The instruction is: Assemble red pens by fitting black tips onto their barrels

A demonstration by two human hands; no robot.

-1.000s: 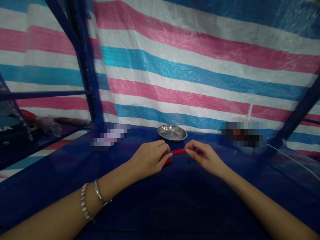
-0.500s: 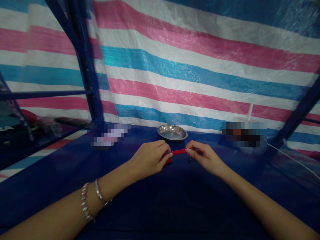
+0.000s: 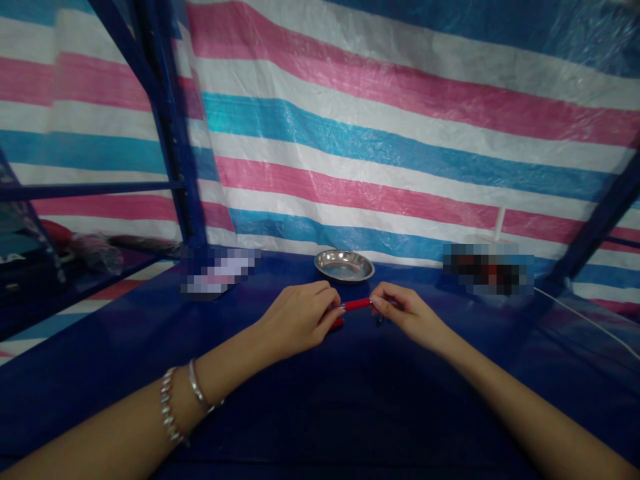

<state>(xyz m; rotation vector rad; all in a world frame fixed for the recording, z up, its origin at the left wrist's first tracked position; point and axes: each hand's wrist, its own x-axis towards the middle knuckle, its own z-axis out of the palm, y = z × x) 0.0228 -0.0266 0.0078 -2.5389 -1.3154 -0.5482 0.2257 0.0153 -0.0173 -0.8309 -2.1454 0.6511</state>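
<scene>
Between my two hands a slim red pen [image 3: 357, 305] is held nearly level above the blue table [image 3: 360, 387]. My left hand [image 3: 303, 313] pinches its left end, where a pale, silvery part shows at the fingertips. At the other end, my right hand [image 3: 404, 309] grips it between thumb and fingers. A second red piece [image 3: 337, 324], mostly hidden behind my left fingers, is too little seen to name. Below my right fingertips is a small dark thing [image 3: 380, 320] that I cannot make out.
A round, shallow metal dish [image 3: 345, 267] stands just beyond my hands. Blurred-out items lie at the back left [image 3: 220, 273] and back right [image 3: 490, 268], with a white cord [image 3: 585, 320] running off right. Blue metal posts [image 3: 173, 127] and a striped plastic sheet [image 3: 400, 153] enclose the table.
</scene>
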